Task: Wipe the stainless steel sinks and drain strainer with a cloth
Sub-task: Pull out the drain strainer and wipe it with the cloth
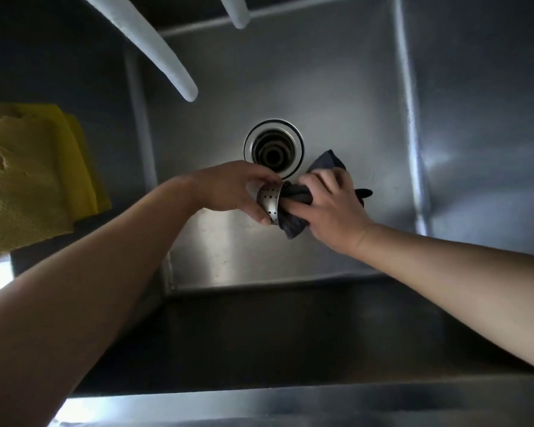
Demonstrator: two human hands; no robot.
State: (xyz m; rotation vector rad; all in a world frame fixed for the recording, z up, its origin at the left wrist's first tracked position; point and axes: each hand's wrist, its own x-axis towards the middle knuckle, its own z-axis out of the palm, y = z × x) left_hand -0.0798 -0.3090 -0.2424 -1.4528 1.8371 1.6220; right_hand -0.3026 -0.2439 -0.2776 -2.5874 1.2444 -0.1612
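over the sink basin, just in front of the open drain hole, both hands meet around the drain strainer. the left hand curls its fingers and thumb round the perforated metal cup and holds it lifted out of the drain, tilted on its side. the right hand grips the dark cloth bunched in its fingers, and pushes a fold of it against the strainer's open end; whether it reaches right inside i cannot tell.

the step in hand looks like the strainer wipe, with the basin walls judged to be still ahead or already done, which the steel's sheen does not settle. the next move probably calls for turning the cup in the left fingers so the cloth meets the whole rim and the holes, then seating it back in the drain.

counted: one strainer, one dark cloth, one drain hole, one basin fully in view, two pale spouts overhead, and one stack of yellow cloths on the ledge to the left, number of layers unclear.
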